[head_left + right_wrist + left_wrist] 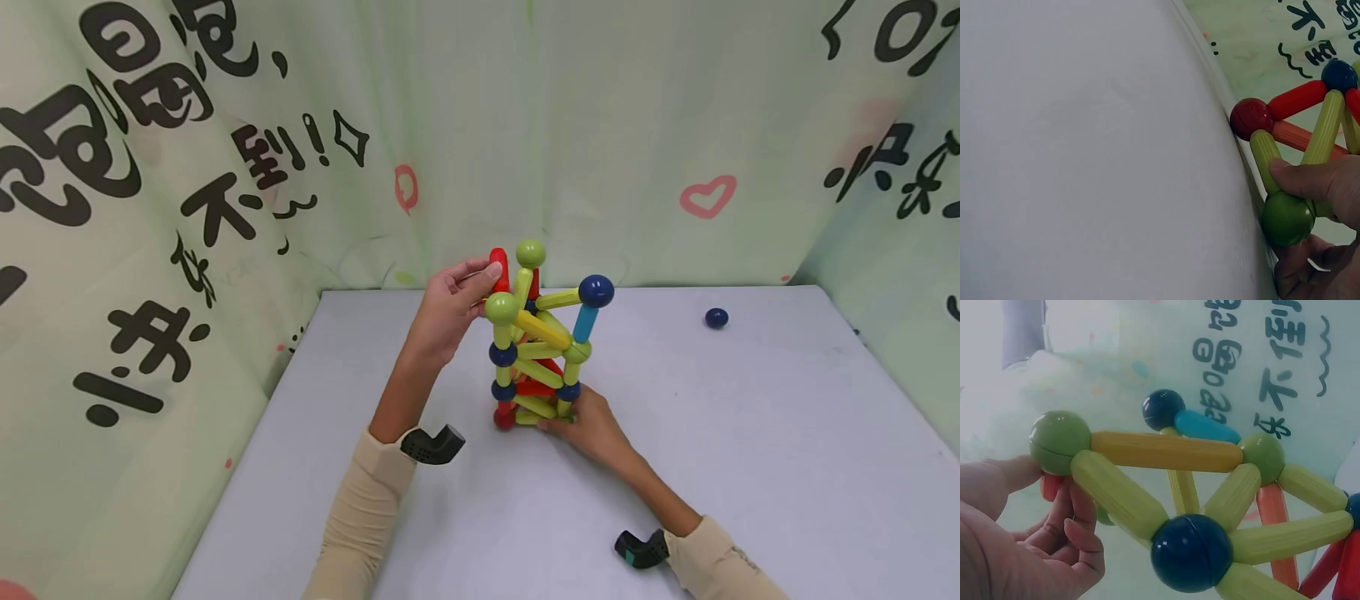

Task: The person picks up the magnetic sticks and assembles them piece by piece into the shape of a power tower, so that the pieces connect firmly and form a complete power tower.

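A tower of magnetic rods and balls (540, 350) stands on the table, in yellow-green, red, orange and blue. At its upper left, my left hand (447, 308) pinches a red rod (498, 268) between thumb and fingers, beside a light green ball (502, 308). The left wrist view shows this rod mostly hidden behind the green ball (1060, 442) and the fingers. Low on the tower's right side, my right hand (592, 427) grips the base. Its thumb lies on a yellow-green rod (1265, 159) next to a dark green ball (1287, 217); other fingers are partly hidden.
A loose dark blue ball (716, 317) lies at the back right of the white table (750, 433). Behind the table's far edge hangs a pale green curtain (615, 150) with printed writing. A dark blue ball (596, 292) juts out at the tower's upper right.
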Demonstrator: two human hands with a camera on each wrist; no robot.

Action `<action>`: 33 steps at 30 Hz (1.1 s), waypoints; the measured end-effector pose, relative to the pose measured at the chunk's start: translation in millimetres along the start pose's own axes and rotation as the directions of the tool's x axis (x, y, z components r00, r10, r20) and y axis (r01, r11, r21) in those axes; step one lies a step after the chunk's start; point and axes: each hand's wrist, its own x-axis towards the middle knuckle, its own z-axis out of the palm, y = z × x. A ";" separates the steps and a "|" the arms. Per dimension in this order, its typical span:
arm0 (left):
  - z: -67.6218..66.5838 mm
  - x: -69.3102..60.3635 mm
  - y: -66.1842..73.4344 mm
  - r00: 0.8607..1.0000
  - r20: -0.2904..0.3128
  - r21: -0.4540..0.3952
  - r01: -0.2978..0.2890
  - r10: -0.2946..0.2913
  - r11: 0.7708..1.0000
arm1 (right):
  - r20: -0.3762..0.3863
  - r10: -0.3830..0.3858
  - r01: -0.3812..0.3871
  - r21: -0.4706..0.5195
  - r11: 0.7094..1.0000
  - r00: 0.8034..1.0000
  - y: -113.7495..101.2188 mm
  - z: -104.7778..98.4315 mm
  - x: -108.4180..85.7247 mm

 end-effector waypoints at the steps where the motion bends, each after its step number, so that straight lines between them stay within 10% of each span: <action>1: 1.8 -0.3 0.6 1.000 0.006 0.023 -0.002 0.002 1.000 | 0.002 0.000 0.000 -0.001 1.000 1.000 1.0 -0.9 -0.3; 17: 29.2 33.5 0.2 0.993 0.059 0.200 0.087 -0.100 0.976 | -0.055 0.034 -0.036 -0.029 0.999 0.998 18.5 -17.7 3.2; 33: 33.2 57.6 -2.3 0.982 0.130 0.158 0.118 -0.140 0.980 | -0.050 0.044 -0.048 -0.068 0.997 0.998 20.3 -26.0 9.6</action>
